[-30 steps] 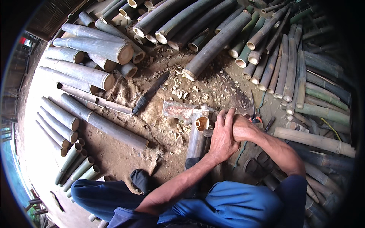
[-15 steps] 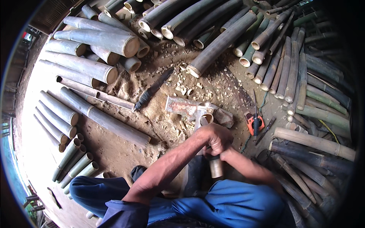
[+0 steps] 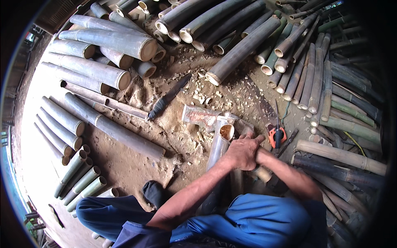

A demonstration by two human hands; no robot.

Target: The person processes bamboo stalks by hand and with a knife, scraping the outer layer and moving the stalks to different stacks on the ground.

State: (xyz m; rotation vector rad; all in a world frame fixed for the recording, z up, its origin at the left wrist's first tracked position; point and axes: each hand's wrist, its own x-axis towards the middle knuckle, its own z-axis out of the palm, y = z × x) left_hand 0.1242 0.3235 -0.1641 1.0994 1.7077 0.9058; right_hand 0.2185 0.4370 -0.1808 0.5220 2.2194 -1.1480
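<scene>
My left hand (image 3: 243,153) and my right hand (image 3: 259,145) are pressed together, just right of an upright-leaning bamboo tube (image 3: 217,152). Both are closed around a tool with a pale round wooden handle (image 3: 263,173). The handle's butt juts out below them, blurred, and the hands hide the rest of the tool. The tube's open mouth shows a brown hollow, and its upper end leans on a worn wooden block (image 3: 202,114). Its lower part runs down between my legs.
A large dark-handled blade (image 3: 168,97) lies beyond on a dusty sack. An orange-handled tool (image 3: 277,135) is on the right. Long bamboo poles (image 3: 244,49) and short cut lengths (image 3: 80,173) surround me. Pale chips (image 3: 206,93) are scattered about.
Both hands moved right with the tool, away from the tube's mouth, where its blade was inserted. The handle swung rightward, and the tube's hollow now shows.
</scene>
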